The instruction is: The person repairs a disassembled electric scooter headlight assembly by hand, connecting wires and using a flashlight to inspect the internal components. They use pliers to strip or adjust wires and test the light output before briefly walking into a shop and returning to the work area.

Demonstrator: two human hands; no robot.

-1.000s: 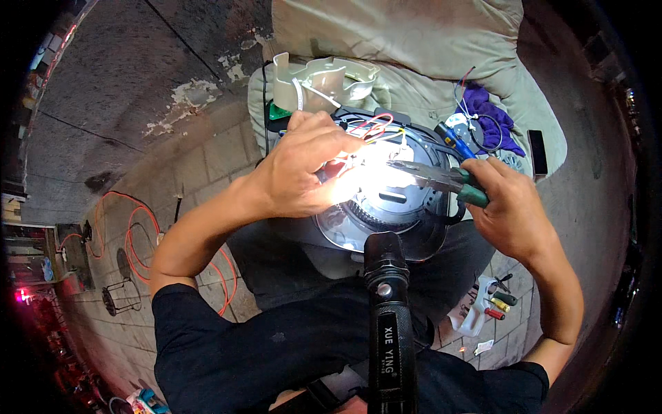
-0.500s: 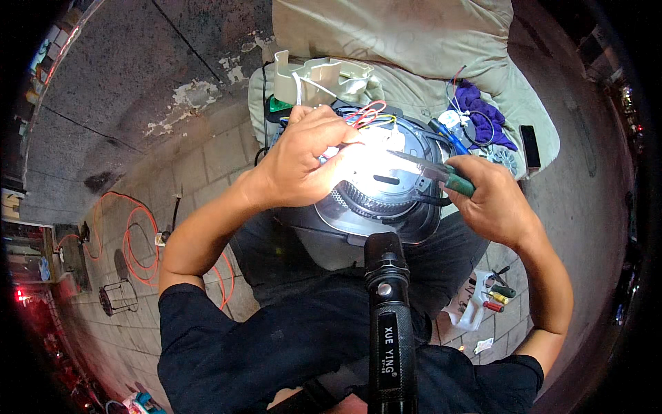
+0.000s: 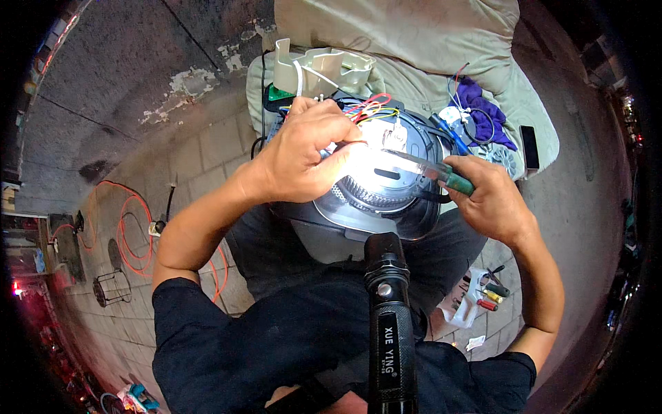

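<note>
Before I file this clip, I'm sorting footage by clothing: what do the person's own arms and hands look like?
The left sleeve and right sleeve are short and black, ending above the elbows. The forearms are bare. The left hand and right hand are ungloved, with no watch or bracelet visible.

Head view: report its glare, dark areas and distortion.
Head view, centre: glare, apparently from the black flashlight, whitens the space between the left hand and the green-handled pliers, hiding detail there. Head view, rim: the corners go black and the paving bows. Head view, far left: red-lit clutter is too dim to identify.
</note>
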